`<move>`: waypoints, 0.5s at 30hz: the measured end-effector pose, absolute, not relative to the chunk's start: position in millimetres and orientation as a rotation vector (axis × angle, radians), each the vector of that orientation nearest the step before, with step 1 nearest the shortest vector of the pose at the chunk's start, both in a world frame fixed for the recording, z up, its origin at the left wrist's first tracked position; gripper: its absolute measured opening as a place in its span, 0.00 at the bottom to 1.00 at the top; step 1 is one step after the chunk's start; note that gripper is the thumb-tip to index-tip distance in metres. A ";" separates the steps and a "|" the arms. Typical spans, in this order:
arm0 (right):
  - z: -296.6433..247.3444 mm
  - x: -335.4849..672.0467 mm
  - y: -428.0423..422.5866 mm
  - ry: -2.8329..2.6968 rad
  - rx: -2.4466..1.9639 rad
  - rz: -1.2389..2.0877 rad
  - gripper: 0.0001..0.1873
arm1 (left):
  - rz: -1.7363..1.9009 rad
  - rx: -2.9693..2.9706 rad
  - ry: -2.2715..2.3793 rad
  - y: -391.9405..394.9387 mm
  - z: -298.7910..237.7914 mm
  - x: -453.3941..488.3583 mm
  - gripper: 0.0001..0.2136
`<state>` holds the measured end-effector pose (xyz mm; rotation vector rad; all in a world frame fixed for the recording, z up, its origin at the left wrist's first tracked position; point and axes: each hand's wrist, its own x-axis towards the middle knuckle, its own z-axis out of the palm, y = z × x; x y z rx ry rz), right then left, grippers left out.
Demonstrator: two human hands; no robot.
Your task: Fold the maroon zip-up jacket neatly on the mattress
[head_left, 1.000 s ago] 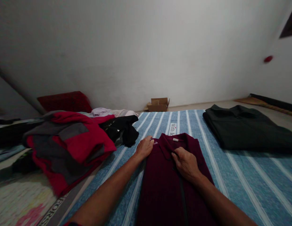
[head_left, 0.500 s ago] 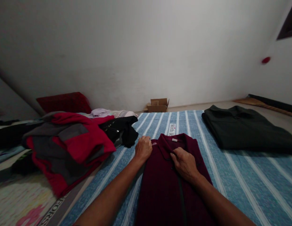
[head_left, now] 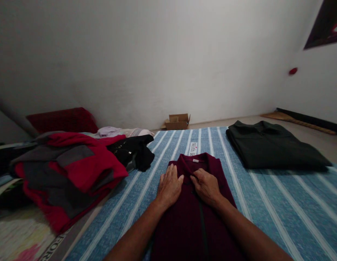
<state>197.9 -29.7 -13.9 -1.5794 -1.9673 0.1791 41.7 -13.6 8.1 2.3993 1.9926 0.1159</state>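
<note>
A maroon shirt (head_left: 184, 224) lies front-up and flat on a striped blue sheet (head_left: 279, 210), collar pointing away from the person and sides turned in to a narrow panel, squarely between the forearms. The left hand (head_left: 170, 185) rests palm-down on the chest just beside the collar. Its grip is fully open, fingers spread and closed on nothing, which seems to press the cloth down so it does not shift or wrinkle. The right hand (head_left: 205, 185) sits touching the button strip just below the collar. Its grip is drawn nearly shut, thumb and fingertips curled into a pinch on the fabric there, apparently to set that strip straight against the steadying palm. To the right, well apart, a dark folded shirt (head_left: 271, 146) lies neatly squared on the same sheet. To the left a red and grey jacket (head_left: 73, 170) is heaped loosely with a black garment (head_left: 135, 152) beside it. A cardboard box (head_left: 177, 121) stands by the far wall.
</note>
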 end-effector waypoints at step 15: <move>-14.0 198.8 -30.3 -1.965 -1.569 0.158 0.10 | 0.338 2.664 1.903 -40.6 -10.7 70.9 0.24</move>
